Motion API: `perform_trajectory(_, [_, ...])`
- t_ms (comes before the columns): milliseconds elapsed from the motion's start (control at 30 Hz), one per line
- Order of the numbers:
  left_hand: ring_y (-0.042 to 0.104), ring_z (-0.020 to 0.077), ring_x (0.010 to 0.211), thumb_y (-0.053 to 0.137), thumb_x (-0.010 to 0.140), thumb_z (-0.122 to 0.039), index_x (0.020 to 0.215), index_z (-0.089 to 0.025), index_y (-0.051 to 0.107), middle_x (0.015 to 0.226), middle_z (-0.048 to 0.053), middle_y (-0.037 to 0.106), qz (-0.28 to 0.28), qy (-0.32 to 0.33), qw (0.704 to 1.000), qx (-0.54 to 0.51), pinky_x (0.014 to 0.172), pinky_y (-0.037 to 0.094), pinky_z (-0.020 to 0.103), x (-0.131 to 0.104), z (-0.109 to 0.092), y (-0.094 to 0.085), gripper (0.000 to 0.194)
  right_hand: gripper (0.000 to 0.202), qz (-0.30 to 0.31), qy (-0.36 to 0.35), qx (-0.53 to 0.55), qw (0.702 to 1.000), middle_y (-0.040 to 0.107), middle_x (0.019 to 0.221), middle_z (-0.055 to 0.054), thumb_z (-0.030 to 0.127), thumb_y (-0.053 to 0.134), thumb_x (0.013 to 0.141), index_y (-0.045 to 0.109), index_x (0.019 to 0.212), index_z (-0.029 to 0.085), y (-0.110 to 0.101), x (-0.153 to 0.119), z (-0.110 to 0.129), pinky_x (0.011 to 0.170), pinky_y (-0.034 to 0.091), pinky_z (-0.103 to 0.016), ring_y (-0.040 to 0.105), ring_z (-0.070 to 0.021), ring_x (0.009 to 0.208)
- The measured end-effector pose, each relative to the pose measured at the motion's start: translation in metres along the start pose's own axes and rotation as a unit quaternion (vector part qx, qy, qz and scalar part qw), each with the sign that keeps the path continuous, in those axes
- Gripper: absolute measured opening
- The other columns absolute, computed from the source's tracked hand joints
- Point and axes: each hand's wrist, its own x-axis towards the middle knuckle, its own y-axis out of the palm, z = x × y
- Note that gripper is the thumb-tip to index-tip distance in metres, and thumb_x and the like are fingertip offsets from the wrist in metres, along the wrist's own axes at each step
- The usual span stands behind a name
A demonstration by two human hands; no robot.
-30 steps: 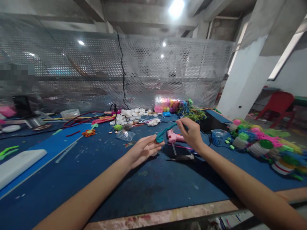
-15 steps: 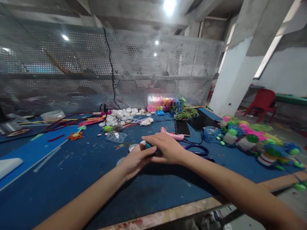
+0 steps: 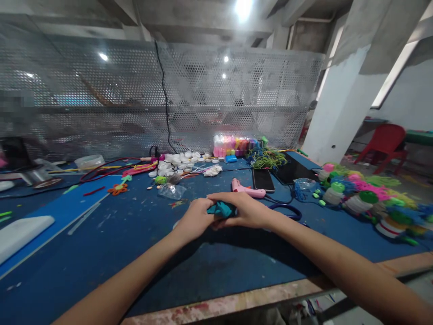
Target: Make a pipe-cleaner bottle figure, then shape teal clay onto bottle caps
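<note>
Between my two hands, just above the blue tabletop (image 3: 142,253), is a crumpled teal lump (image 3: 221,209) that looks like soft modelling clay. My left hand (image 3: 194,220) grips its left side. Curved over the top and right side is my right hand (image 3: 252,211), thumb beneath; both hands are closed on it. Part of the lump is hidden by the fingers. Right behind my right hand lies a pink glue gun (image 3: 248,191). Dark blue scissor handles (image 3: 291,211) show beside my right wrist.
White caps (image 3: 182,161) are heaped at the back, near a pack of coloured clay (image 3: 235,146). A phone (image 3: 264,180) and a dark tablet (image 3: 294,169) lie right of centre. Yarn-topped bottles (image 3: 358,201) line the right edge. A white block (image 3: 25,232) rests left.
My fingers have shifted around the teal lump, and more of it now shows between my hands. The view has turned slightly left.
</note>
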Motion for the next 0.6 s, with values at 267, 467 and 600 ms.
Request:
perform_trajectory(267, [0.05,0.012,0.04,0.055,0.077,-0.028,0.06,-0.018,0.062,0.047,-0.001,0.058,-0.045,0.039,0.994,0.094,0.044,0.034,0.02,0.001,0.006,-0.008,0.021,0.022,-0.067,0.065,-0.028,0.995,0.06,0.056,0.002,0.035,0.057,0.086,0.064,0.076,0.016,-0.004,0.002,-0.003,0.064,0.045,-0.025,0.057,-0.0124,0.054])
perform_trajectory(467, [0.049,0.0137,0.047,0.053,0.08,-0.041,0.058,-0.017,0.066,0.049,0.001,0.058,-0.058,0.081,0.989,0.107,0.048,0.033,0.021,0.004,0.006,-0.01,0.036,0.043,-0.084,0.068,-0.032,0.994,0.053,0.047,0.004,0.05,0.046,0.09,0.058,0.063,0.019,0.003,0.002,0.0,0.055,0.04,-0.023,0.051,-0.0107,0.045])
perform_trajectory(600, [0.043,0.0128,0.048,0.052,0.08,-0.046,0.051,-0.017,0.06,0.043,-0.001,0.049,-0.064,0.095,0.988,0.108,0.048,0.029,0.022,0.003,0.003,-0.011,0.042,0.053,-0.103,0.049,-0.046,0.992,0.05,0.047,0.003,0.055,0.037,0.091,0.06,0.061,0.018,0.004,0.002,0.002,0.053,0.036,-0.021,0.048,-0.01,0.045])
